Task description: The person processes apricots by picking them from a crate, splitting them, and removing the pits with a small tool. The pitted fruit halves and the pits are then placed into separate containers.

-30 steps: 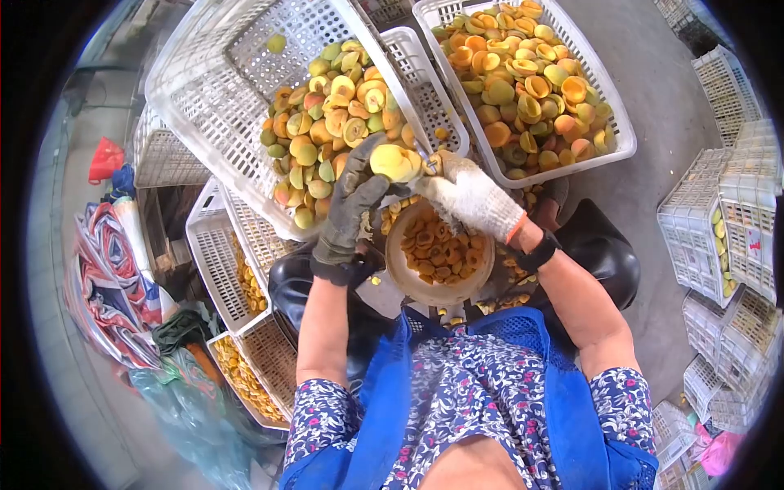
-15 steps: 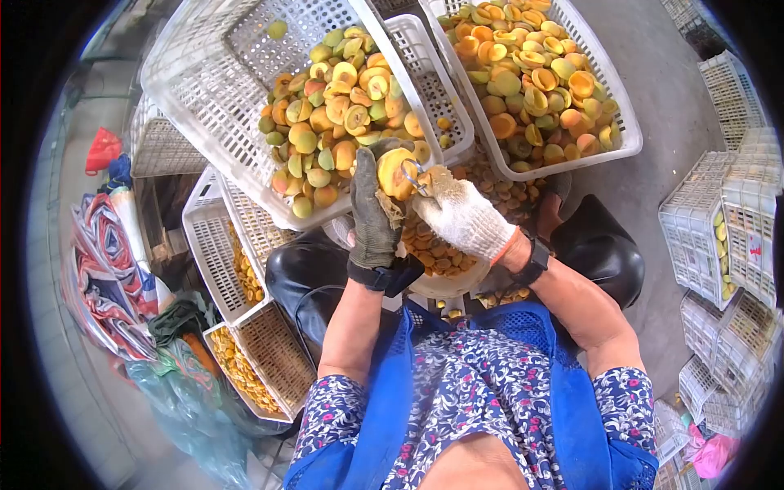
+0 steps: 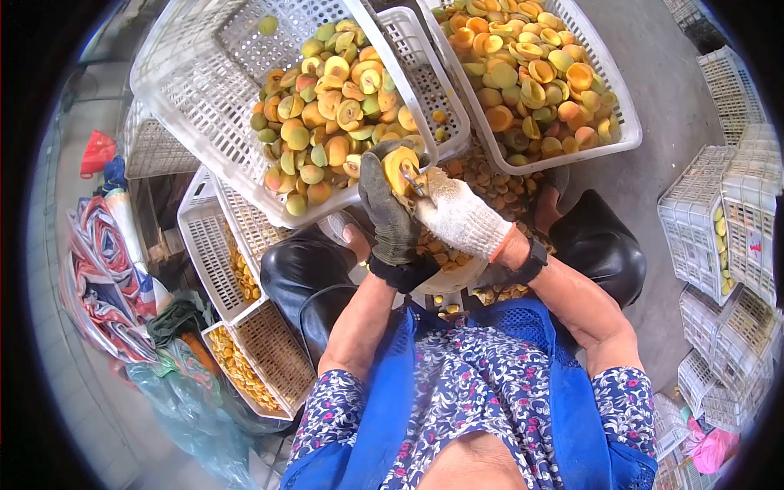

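My left hand (image 3: 390,214), in a dark grey glove, is closed around a yellow peach half (image 3: 401,169), its cut face toward my right hand. My right hand (image 3: 461,214), in a soiled white knit glove, grips a small metal pitting tool (image 3: 415,183) whose curved end touches the cut flesh. Its handle is hidden in the fingers. Just beyond my hands, a tilted white crate (image 3: 269,214) holds many peach halves with green, yellow and reddish skin. Another white crate (image 3: 627,140), at the upper right, holds hollowed orange halves. Below my hands stands a pale tub (image 3: 447,282), partly covered by them.
Crates with small orange pieces (image 3: 238,367) stand at my left. Beside them lie striped sheeting (image 3: 110,278) and a greenish plastic bag (image 3: 192,408). Stacked white crates (image 3: 694,212) line the right side. My knees in black coverings flank the tub.
The peach half has turned slightly in my left hand, and the tool end now sits against its flesh, less of its loop showing. My left wrist has tilted; the view has shifted a little.
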Action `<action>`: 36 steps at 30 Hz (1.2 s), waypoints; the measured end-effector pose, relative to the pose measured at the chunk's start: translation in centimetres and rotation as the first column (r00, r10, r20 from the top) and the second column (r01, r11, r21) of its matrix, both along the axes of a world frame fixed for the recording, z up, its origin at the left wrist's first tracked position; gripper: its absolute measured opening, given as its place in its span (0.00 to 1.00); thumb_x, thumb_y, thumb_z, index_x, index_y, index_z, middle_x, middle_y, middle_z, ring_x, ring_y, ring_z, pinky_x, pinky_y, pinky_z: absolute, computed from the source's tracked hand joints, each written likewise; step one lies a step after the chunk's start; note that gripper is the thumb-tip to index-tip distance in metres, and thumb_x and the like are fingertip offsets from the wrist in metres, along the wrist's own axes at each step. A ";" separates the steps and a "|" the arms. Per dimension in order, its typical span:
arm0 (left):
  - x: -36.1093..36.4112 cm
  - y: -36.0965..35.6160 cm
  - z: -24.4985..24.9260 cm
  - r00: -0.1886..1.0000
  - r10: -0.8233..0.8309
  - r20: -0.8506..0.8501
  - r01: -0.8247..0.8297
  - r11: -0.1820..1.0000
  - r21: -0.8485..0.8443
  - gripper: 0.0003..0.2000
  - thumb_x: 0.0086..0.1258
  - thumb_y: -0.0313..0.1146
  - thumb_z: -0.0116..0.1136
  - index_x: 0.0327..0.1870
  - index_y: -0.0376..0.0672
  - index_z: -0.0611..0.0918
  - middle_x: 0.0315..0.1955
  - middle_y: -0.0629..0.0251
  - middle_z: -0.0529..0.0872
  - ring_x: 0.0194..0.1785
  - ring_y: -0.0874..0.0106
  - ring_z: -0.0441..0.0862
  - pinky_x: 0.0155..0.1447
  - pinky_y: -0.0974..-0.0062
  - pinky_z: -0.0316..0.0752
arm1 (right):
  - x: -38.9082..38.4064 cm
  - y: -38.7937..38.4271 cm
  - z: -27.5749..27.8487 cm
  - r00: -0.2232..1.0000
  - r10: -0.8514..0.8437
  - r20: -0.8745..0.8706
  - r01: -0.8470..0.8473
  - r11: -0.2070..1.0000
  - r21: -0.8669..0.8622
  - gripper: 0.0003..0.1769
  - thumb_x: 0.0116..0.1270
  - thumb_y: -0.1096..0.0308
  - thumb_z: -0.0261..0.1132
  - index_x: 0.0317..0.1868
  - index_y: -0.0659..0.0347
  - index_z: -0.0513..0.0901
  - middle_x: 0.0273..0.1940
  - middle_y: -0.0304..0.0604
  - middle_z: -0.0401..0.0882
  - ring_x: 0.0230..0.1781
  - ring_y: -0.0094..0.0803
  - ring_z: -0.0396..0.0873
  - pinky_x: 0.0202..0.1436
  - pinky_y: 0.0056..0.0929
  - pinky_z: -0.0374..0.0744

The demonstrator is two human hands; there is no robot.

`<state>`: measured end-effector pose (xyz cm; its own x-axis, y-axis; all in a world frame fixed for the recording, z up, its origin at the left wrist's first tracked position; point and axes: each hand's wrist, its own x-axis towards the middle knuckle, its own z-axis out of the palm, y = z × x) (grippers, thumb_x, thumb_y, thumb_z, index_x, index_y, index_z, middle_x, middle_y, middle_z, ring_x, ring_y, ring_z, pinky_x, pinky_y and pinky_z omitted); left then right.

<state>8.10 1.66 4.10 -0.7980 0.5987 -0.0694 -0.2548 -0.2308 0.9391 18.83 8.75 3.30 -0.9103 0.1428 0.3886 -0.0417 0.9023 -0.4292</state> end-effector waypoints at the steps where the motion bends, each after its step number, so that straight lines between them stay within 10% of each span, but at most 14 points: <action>1: 0.0 0.1 0.0 1.000 0.001 -0.018 -0.001 1.000 0.005 0.22 0.80 0.47 0.38 0.51 0.35 0.75 0.44 0.58 0.82 0.46 0.68 0.81 0.54 0.68 0.77 | 0.1 0.0 0.1 0.997 0.005 0.072 -0.005 1.000 -0.004 0.08 0.57 0.73 0.60 0.37 0.66 0.78 0.38 0.52 0.77 0.38 0.47 0.79 0.37 0.39 0.79; 5: 0.7 0.9 1.5 0.999 0.031 0.007 -0.031 0.998 0.056 0.20 0.80 0.44 0.38 0.50 0.34 0.76 0.42 0.58 0.82 0.44 0.68 0.82 0.53 0.70 0.78 | 0.0 -0.2 -0.6 0.998 -0.057 0.010 0.057 0.998 0.029 0.09 0.58 0.72 0.60 0.38 0.66 0.78 0.37 0.53 0.77 0.38 0.45 0.79 0.37 0.37 0.79; 8: -0.6 0.1 0.9 0.733 -0.096 -0.673 -0.058 0.978 -0.202 0.18 0.79 0.40 0.38 0.49 0.34 0.76 0.42 0.58 0.82 0.43 0.68 0.82 0.51 0.71 0.78 | -0.8 0.0 0.0 0.995 -0.055 0.085 0.090 0.869 -0.487 0.09 0.61 0.71 0.59 0.41 0.66 0.78 0.39 0.54 0.77 0.39 0.45 0.79 0.38 0.36 0.79; 11: -1.4 -0.3 -1.1 0.803 -0.104 -0.586 -0.024 0.978 -0.206 0.17 0.79 0.38 0.38 0.49 0.34 0.76 0.42 0.58 0.82 0.42 0.68 0.82 0.51 0.71 0.78 | -1.1 1.5 5.1 0.883 0.173 0.436 0.369 0.318 -0.873 0.10 0.65 0.70 0.56 0.44 0.66 0.78 0.38 0.56 0.78 0.37 0.49 0.79 0.37 0.41 0.79; 12: -1.2 -0.3 -0.6 0.803 -0.105 -0.587 -0.025 0.978 -0.209 0.17 0.79 0.40 0.38 0.50 0.34 0.76 0.42 0.58 0.82 0.43 0.68 0.82 0.52 0.70 0.78 | -1.0 0.9 3.6 0.883 0.172 0.437 0.370 0.318 -0.873 0.10 0.65 0.70 0.56 0.44 0.66 0.78 0.38 0.56 0.78 0.37 0.49 0.79 0.37 0.41 0.79; 14: -0.8 0.0 -0.4 0.803 -0.100 -0.587 -0.030 0.978 -0.208 0.18 0.80 0.41 0.37 0.50 0.35 0.76 0.42 0.58 0.82 0.43 0.68 0.82 0.53 0.68 0.79 | -0.9 -1.0 -1.2 0.989 -0.101 0.108 0.144 0.828 -0.542 0.09 0.64 0.70 0.57 0.42 0.65 0.78 0.35 0.56 0.78 0.33 0.48 0.80 0.34 0.41 0.79; 16: -0.2 0.3 -0.9 1.000 -0.018 0.020 0.017 0.999 0.041 0.20 0.80 0.45 0.36 0.50 0.37 0.75 0.42 0.58 0.82 0.45 0.68 0.82 0.56 0.65 0.79 | -1.0 -0.8 -1.0 0.981 -0.082 0.174 0.160 0.853 -0.497 0.07 0.62 0.71 0.58 0.38 0.65 0.78 0.35 0.55 0.77 0.30 0.46 0.80 0.32 0.40 0.79; 18: 0.0 0.7 -1.4 0.992 -0.013 0.125 0.001 0.995 0.095 0.20 0.80 0.47 0.35 0.50 0.38 0.74 0.43 0.59 0.81 0.46 0.68 0.82 0.57 0.63 0.79 | -0.5 -0.3 -0.4 0.991 -0.080 0.106 0.088 0.994 -0.069 0.05 0.60 0.72 0.60 0.34 0.65 0.78 0.34 0.52 0.77 0.30 0.46 0.79 0.34 0.41 0.78; 22: 0.2 0.8 -1.7 0.935 -0.022 0.353 -0.050 0.980 0.193 0.21 0.81 0.50 0.33 0.50 0.40 0.73 0.45 0.61 0.80 0.48 0.67 0.81 0.59 0.60 0.78 | 0.0 -0.8 -1.7 0.985 -0.170 0.014 0.171 0.984 -0.058 0.05 0.59 0.72 0.60 0.33 0.64 0.78 0.33 0.50 0.77 0.29 0.46 0.79 0.32 0.41 0.78; 26: 1.2 0.9 0.2 0.994 0.029 -0.104 -0.030 1.000 -0.005 0.22 0.81 0.50 0.31 0.52 0.39 0.71 0.45 0.60 0.79 0.48 0.67 0.80 0.60 0.60 0.78 | -0.1 -0.8 -1.8 0.980 -0.197 0.028 0.199 0.977 -0.074 0.05 0.57 0.71 0.61 0.34 0.62 0.79 0.32 0.47 0.76 0.29 0.45 0.79 0.34 0.40 0.78; 31: 0.8 0.5 0.2 0.973 -0.030 -0.231 -0.019 0.978 -0.207 0.20 0.80 0.42 0.33 0.47 0.35 0.75 0.41 0.59 0.81 0.46 0.69 0.80 0.56 0.68 0.77 | 0.4 -0.4 -0.9 0.992 -0.117 0.056 0.108 0.983 0.146 0.07 0.56 0.70 0.62 0.35 0.62 0.79 0.34 0.48 0.77 0.34 0.45 0.79 0.37 0.40 0.78; 34: 0.6 0.4 -0.2 0.990 -0.017 -0.143 -0.003 0.990 -0.138 0.19 0.80 0.41 0.35 0.45 0.33 0.75 0.40 0.59 0.81 0.45 0.68 0.81 0.54 0.70 0.77 | 0.0 -0.5 -1.9 0.994 -0.081 0.070 0.081 0.997 -0.001 0.08 0.58 0.70 0.61 0.36 0.65 0.78 0.35 0.50 0.77 0.37 0.47 0.79 0.38 0.40 0.78; 36: 0.6 0.7 0.8 0.923 -0.036 -0.384 -0.023 0.989 -0.149 0.19 0.79 0.41 0.36 0.44 0.33 0.75 0.40 0.58 0.81 0.44 0.68 0.81 0.52 0.70 0.78 | -0.3 -0.3 -1.9 0.972 -0.084 0.219 0.198 0.791 -0.578 0.11 0.61 0.68 0.60 0.40 0.67 0.78 0.39 0.53 0.78 0.41 0.48 0.79 0.39 0.39 0.78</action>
<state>8.70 2.32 4.91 -0.7771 0.6102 0.1539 0.1314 -0.0818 0.9880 18.51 8.42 1.40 -0.9050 0.4247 0.0239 0.1919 0.4577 -0.8681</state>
